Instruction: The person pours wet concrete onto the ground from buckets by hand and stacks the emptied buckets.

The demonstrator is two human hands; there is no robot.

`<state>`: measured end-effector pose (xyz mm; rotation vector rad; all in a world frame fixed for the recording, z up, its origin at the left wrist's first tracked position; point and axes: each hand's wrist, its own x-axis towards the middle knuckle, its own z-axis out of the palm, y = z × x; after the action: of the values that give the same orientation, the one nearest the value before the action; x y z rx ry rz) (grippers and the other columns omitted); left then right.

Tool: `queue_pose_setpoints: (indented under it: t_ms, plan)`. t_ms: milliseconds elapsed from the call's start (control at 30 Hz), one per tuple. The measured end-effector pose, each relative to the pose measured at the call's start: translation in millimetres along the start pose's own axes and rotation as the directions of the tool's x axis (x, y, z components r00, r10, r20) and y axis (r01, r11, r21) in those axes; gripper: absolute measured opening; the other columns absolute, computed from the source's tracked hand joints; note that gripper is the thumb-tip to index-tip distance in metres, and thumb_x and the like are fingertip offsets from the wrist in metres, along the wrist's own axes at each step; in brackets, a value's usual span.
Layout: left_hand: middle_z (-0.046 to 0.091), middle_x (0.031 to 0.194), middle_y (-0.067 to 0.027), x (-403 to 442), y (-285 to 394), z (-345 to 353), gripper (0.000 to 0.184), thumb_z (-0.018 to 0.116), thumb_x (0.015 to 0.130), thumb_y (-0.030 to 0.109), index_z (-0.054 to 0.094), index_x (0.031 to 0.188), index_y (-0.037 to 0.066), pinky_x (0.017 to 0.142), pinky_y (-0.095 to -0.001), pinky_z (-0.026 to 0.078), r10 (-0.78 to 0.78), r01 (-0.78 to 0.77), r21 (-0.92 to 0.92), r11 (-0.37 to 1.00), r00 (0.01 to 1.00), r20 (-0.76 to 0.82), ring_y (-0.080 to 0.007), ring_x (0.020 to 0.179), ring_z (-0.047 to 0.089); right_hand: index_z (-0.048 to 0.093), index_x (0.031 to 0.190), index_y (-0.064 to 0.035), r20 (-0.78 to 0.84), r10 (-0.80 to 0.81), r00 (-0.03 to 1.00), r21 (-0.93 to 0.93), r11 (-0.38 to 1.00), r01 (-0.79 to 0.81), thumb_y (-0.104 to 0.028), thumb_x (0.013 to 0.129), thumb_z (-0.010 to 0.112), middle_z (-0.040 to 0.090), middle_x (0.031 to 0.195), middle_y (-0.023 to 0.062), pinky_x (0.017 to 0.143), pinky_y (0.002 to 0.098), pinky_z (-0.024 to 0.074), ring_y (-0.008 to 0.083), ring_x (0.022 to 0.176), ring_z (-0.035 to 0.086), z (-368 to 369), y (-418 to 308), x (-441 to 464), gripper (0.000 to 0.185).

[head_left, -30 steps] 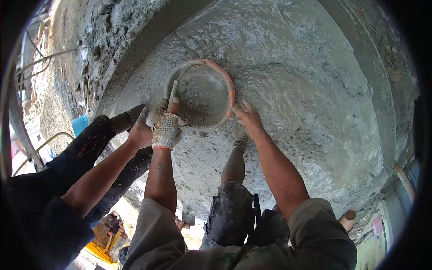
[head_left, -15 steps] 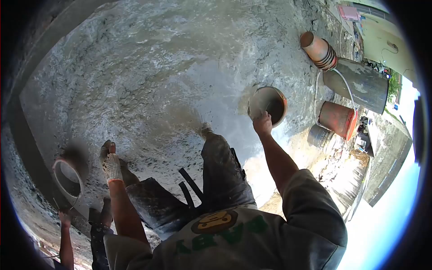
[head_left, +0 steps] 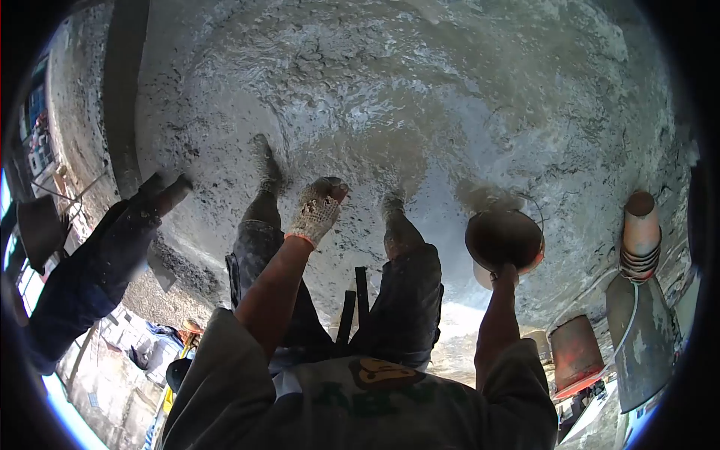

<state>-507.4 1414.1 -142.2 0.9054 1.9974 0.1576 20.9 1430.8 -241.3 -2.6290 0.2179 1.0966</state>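
My right hand grips the near rim of a bucket, whose dark open mouth faces up towards me. The bucket is just above or in the wet grey cement mix; I cannot tell which. Its thin wire handle shows at the far right side. My left hand, in a dirty white knit glove with bare fingertips, hangs above the mix between my legs. Its fingers are loosely bent and nothing shows in them. Both my feet are sunk in the mix.
Another person's dark-clothed legs are at my left, beside a dark bucket. A concrete edge borders the mix there. At right are stacked buckets, a tall drum, a red bucket and a pale hose.
My view has turned, so the stacked buckets and drum now sit lower right. My right hand still holds the bucket, now closer to my body. The other person's bucket has left the mix.
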Motion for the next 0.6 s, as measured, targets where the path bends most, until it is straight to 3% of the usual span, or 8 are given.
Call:
queue_pose_setpoints:
  t_ms: [100, 200, 267, 300, 367, 467, 533, 600]
  plan:
    - [0.062, 0.103, -0.0253, -18, 25, -2, 0.046, 0.059, 0.085, 0.038, 0.061, 0.109, -0.001, 0.087, -0.0403, 0.046, -0.26, 0.227, -0.237, 0.945, 0.959, -0.115, -0.0371, 0.102, 0.059, 0.051, 0.076, -0.011, 0.098, 0.052, 0.994, -0.004, 0.999, -0.052, -0.008, 0.073, 0.053, 0.048, 0.066, 0.0022, 0.044, 0.0278, 0.0376, 0.016, 0.049, 0.044, 17, -24, -71, 0.005]
    - [0.055, 0.112, -0.0326, -49, 79, -9, 0.063, 0.062, 0.08, 0.044, 0.053, 0.115, -0.007, 0.094, -0.0435, 0.04, -0.4, 0.414, -0.439, 0.797, 0.907, 0.13, -0.042, 0.11, 0.052, 0.058, 0.089, -0.0073, 0.438, 0.068, 0.897, -0.137, 0.991, -0.009, -0.016, 0.075, 0.057, 0.057, 0.081, 0.0057, 0.052, 0.0331, 0.0434, 0.0189, 0.063, 0.054, 52, -34, -128, 0.017]
    - [0.053, 0.113, -0.0339, -49, 50, 92, 0.068, 0.064, 0.079, 0.044, 0.047, 0.121, -0.007, 0.096, -0.0446, 0.038, -0.345, 0.248, -0.487, 0.838, 0.931, -0.118, -0.0427, 0.113, 0.049, 0.057, 0.09, -0.0098, 0.527, 0.076, 0.846, -0.288, 0.953, 0.093, -0.016, 0.076, 0.058, 0.058, 0.081, 0.0039, 0.052, 0.0327, 0.0433, 0.0192, 0.063, 0.055, 94, -47, -179, 0.015]
    - [0.053, 0.113, -0.0339, -50, 56, 72, 0.068, 0.064, 0.079, 0.044, 0.047, 0.121, -0.007, 0.096, -0.0446, 0.038, -0.388, 0.259, -0.53, 0.807, 0.91, -0.146, -0.0427, 0.113, 0.049, 0.056, 0.092, -0.0103, 0.585, 0.06, 0.809, -0.329, 0.929, 0.169, -0.016, 0.077, 0.058, 0.058, 0.082, 0.004, 0.051, 0.0327, 0.0426, 0.0191, 0.064, 0.055, 119, -51, -222, 0.017]
    - [0.055, 0.109, -0.0326, -64, 74, 14, 0.067, 0.065, 0.077, 0.038, 0.044, 0.123, -0.006, 0.093, -0.0459, 0.04, -0.501, 0.243, -0.852, 0.463, 0.865, -0.026, -0.044, 0.108, 0.051, 0.054, 0.105, -0.0114, 0.71, 0.119, 0.694, -0.42, 0.863, 0.282, -0.017, 0.078, 0.059, 0.059, 0.088, 0.0056, 0.054, 0.0354, 0.0458, 0.0199, 0.069, 0.058, 159, -53, -257, 0.028]
    - [0.057, 0.105, -0.0307, -65, 40, 0, 0.064, 0.064, 0.076, 0.029, 0.042, 0.124, -0.006, 0.087, -0.0469, 0.044, -0.667, 0.313, -0.879, 0.359, 0.745, -0.007, -0.0445, 0.101, 0.055, 0.053, 0.11, -0.0117, 0.779, 0.144, 0.61, -0.496, 0.736, 0.46, -0.019, 0.079, 0.061, 0.059, 0.099, 0.0076, 0.063, 0.0381, 0.0502, 0.022, 0.079, 0.06, 182, -44, -348, 0.033]
    - [0.059, 0.101, -0.029, -75, 22, -11, 0.061, 0.063, 0.074, 0.023, 0.042, 0.124, -0.005, 0.081, -0.0482, 0.046, -0.706, 0.256, -0.876, 0.408, 0.697, -0.126, -0.0447, 0.094, 0.058, 0.048, 0.118, -0.0083, 0.804, 0.158, 0.573, -0.521, 0.65, 0.553, -0.021, 0.077, 0.064, 0.055, 0.111, 0.0113, 0.075, 0.0423, 0.0507, 0.024, 0.091, 0.059, 193, -43, -382, 0.046]
    - [0.06, 0.099, -0.0275, -89, 4, -31, 0.053, 0.062, 0.072, 0.022, 0.048, 0.117, -0.004, 0.08, -0.0486, 0.046, -0.729, 0.206, -0.872, 0.444, 0.649, -0.218, -0.0444, 0.091, 0.058, 0.034, 0.134, -0.0027, 0.816, -0.041, 0.576, -0.541, 0.293, 0.788, -0.022, 0.074, 0.068, 0.049, 0.123, 0.016, 0.087, 0.0426, 0.0458, 0.0283, 0.105, 0.055, 220, -53, -410, 0.071]
